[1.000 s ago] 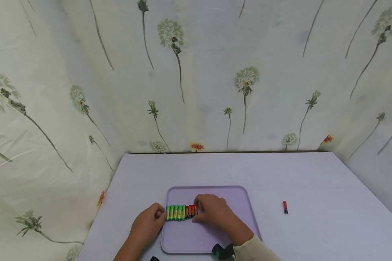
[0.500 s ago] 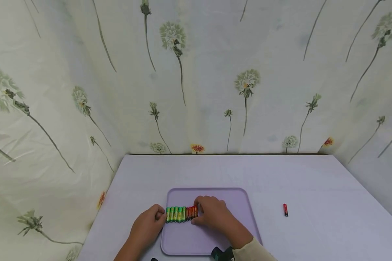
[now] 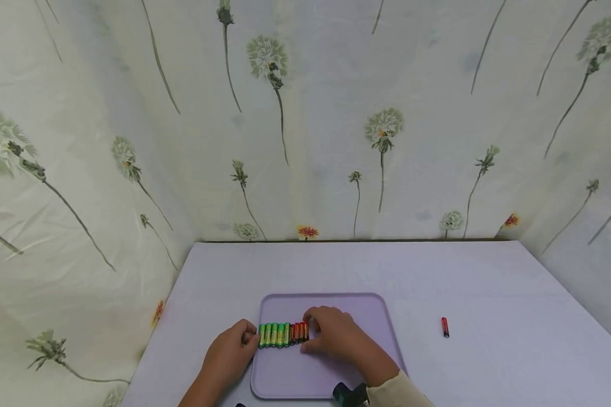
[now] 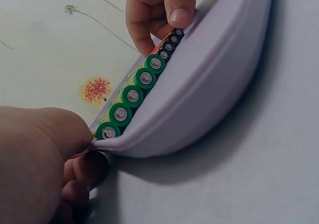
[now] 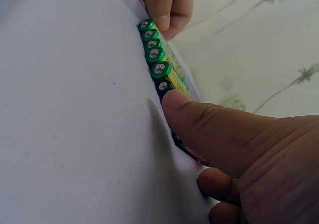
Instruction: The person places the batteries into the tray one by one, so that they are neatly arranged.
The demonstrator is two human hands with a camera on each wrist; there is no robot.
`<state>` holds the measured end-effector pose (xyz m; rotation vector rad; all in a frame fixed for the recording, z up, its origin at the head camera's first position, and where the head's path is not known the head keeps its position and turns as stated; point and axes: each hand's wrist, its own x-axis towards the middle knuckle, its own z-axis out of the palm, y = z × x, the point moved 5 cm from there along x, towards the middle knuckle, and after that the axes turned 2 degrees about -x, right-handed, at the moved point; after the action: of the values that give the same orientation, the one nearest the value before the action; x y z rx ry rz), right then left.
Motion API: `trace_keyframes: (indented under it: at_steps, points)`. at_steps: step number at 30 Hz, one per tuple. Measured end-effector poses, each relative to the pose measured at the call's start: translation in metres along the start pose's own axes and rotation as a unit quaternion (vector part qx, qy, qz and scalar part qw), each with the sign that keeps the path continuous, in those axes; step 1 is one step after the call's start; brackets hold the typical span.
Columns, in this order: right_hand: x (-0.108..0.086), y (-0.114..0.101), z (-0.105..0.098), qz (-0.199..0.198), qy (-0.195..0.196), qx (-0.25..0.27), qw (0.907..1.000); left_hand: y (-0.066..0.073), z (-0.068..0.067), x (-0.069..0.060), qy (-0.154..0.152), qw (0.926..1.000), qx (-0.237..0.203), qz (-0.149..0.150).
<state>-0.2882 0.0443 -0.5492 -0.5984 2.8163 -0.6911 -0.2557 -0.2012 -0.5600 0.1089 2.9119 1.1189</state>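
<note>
A row of batteries lies side by side on the lilac tray (image 3: pixel 326 379): several larger green batteries (image 3: pixel 274 334) at the left, then several thinner red-and-black batteries (image 3: pixel 298 332) at the right. My left hand (image 3: pixel 230 350) grips the tray's left rim beside the end green battery; in the left wrist view its thumb lies over the rim, with fingers curled below. My right hand (image 3: pixel 338 336) holds the right end of the row, thumb at the near end and fingers at the far end of the last red battery. In the right wrist view its thumb (image 5: pixel 199 119) hides most red batteries.
One loose red battery (image 3: pixel 445 327) lies on the white table (image 3: pixel 489 282) to the right of the tray. A dark wrist device (image 3: pixel 348 394) sits by the right sleeve. A flower-patterned cloth (image 3: pixel 315 113) hangs behind the table and along both sides.
Both hands keep their places at the two ends of the battery row. The head view has shifted slightly; the batteries and tray show no clear movement.
</note>
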Motion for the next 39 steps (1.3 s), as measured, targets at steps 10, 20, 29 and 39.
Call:
trace_keyframes:
  at_steps: [10,20,29,39]
  points:
    - [-0.007,0.012,-0.009,0.009,-0.01,0.064,0.9979,-0.004,0.003,0.002,-0.004,1.0,-0.002,0.005]
    - [-0.02,0.038,-0.027,0.03,0.01,0.08,0.9962,-0.004,0.005,0.003,-0.009,0.9999,0.0,-0.005]
    - [-0.03,0.056,-0.046,0.057,0.044,0.098,0.9926,0.0,0.001,0.001,-0.004,1.0,0.001,-0.007]
    - [-0.045,0.088,-0.064,0.109,0.09,0.094,0.9854,-0.004,0.004,0.002,-0.01,0.9999,-0.005,-0.004]
